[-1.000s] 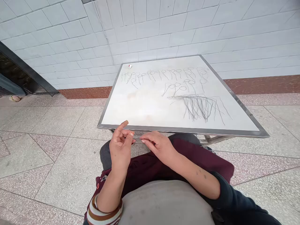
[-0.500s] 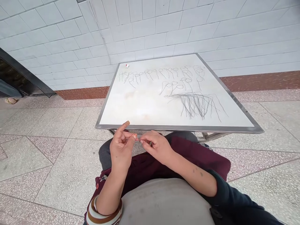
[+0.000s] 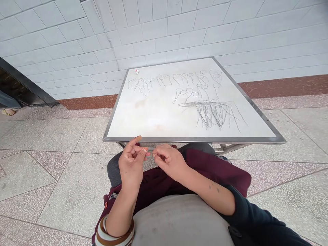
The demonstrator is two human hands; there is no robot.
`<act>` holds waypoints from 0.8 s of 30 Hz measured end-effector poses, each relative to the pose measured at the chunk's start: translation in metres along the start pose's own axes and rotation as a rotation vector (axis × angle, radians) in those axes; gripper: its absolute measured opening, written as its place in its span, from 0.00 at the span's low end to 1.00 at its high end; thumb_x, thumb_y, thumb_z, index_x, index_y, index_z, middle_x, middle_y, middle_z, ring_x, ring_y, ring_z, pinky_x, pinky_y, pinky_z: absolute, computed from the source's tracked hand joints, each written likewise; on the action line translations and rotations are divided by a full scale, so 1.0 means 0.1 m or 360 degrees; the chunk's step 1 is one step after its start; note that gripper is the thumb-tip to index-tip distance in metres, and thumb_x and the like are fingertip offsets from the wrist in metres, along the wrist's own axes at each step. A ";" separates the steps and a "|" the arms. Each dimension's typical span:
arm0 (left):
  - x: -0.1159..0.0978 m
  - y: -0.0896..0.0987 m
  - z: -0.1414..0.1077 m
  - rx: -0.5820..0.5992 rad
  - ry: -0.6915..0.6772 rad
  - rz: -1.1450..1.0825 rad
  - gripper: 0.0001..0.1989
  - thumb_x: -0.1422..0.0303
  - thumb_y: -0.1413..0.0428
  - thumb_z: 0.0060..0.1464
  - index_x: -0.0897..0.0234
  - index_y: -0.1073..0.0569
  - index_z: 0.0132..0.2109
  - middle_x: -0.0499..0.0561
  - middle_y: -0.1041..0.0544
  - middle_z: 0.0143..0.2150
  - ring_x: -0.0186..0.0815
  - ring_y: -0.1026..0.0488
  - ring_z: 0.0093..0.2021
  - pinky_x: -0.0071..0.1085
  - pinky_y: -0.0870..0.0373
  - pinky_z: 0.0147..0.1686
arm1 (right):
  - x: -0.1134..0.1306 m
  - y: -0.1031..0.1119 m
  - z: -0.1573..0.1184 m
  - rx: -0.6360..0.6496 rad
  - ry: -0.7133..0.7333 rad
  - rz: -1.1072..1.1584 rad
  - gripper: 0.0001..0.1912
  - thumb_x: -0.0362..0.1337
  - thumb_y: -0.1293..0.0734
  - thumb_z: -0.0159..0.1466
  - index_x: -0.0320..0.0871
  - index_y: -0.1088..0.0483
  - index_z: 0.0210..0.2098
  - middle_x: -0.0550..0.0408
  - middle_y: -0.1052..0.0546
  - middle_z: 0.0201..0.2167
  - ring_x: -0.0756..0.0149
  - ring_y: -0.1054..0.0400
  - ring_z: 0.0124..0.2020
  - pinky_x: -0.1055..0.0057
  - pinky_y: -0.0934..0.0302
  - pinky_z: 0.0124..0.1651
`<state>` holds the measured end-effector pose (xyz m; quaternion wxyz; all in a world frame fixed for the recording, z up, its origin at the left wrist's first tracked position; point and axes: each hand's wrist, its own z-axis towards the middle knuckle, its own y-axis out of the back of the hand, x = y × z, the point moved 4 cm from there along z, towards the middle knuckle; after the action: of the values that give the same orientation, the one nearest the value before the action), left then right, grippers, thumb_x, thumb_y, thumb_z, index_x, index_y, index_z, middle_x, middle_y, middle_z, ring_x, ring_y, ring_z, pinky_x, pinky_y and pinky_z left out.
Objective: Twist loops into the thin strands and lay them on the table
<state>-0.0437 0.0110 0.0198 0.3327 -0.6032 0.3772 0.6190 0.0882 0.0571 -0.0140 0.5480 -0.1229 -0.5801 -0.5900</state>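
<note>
Just in front of the table's near edge, above my lap, my left hand [image 3: 132, 160] pinches with thumb and index finger, another fingertip raised and wearing a tan covering. Close on its right, my right hand [image 3: 170, 160] is closed in a pinch too, knuckles up. Between the fingertips runs what looks like a thin wire, very faint here. On the white table [image 3: 143, 116] lies a bundle of loose dark wires [image 3: 214, 112] at the right. Wires with looped ends [image 3: 181, 78] are laid in a row along the back, with several more [image 3: 188, 93] below them.
A small red and white object [image 3: 137, 71] sits at the table's back left corner. Metal trim [image 3: 194, 139] edges the tabletop. Behind stands a white tiled wall [image 3: 179, 25]. A maroon cloth [image 3: 217, 167] covers my lap. At far left, a person's foot [image 3: 9, 111] shows by a doorway.
The view has shifted slightly. Both hands keep their pinch at nearly the same place, and the left raised finger sits a little lower. The wires on the table lie as before.
</note>
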 end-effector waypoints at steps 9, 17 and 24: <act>0.06 0.04 0.02 -0.0030 0.0072 -0.0066 0.18 0.68 0.38 0.50 0.64 0.25 0.50 0.45 0.24 0.29 0.30 0.24 0.29 0.25 0.28 0.31 | 0.00 -0.03 -0.03 -0.0017 0.0005 -0.0062 0.07 0.28 0.39 0.60 0.44 0.35 0.28 0.60 0.31 0.25 0.69 0.38 0.31 0.74 0.48 0.33; 0.09 0.10 0.07 -0.0025 0.0053 -0.0111 0.18 0.69 0.37 0.48 0.64 0.24 0.48 0.44 0.24 0.28 0.29 0.26 0.27 0.26 0.27 0.32 | 0.00 -0.01 -0.09 0.0064 0.0036 -0.0199 0.07 0.29 0.40 0.62 0.44 0.35 0.29 0.59 0.29 0.26 0.68 0.38 0.31 0.73 0.48 0.33; 0.11 0.24 0.14 -0.0097 0.0017 -0.0168 0.19 0.68 0.36 0.47 0.65 0.24 0.47 0.45 0.24 0.28 0.29 0.26 0.27 0.26 0.28 0.31 | -0.11 -0.04 -0.15 0.0130 0.0044 -0.0235 0.09 0.29 0.40 0.64 0.44 0.34 0.29 0.57 0.28 0.26 0.66 0.38 0.32 0.71 0.46 0.35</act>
<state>-0.0716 0.0106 0.0100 0.3444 -0.6354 0.3274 0.6086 0.0962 0.0486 -0.0293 0.5155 -0.0490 -0.6035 -0.6063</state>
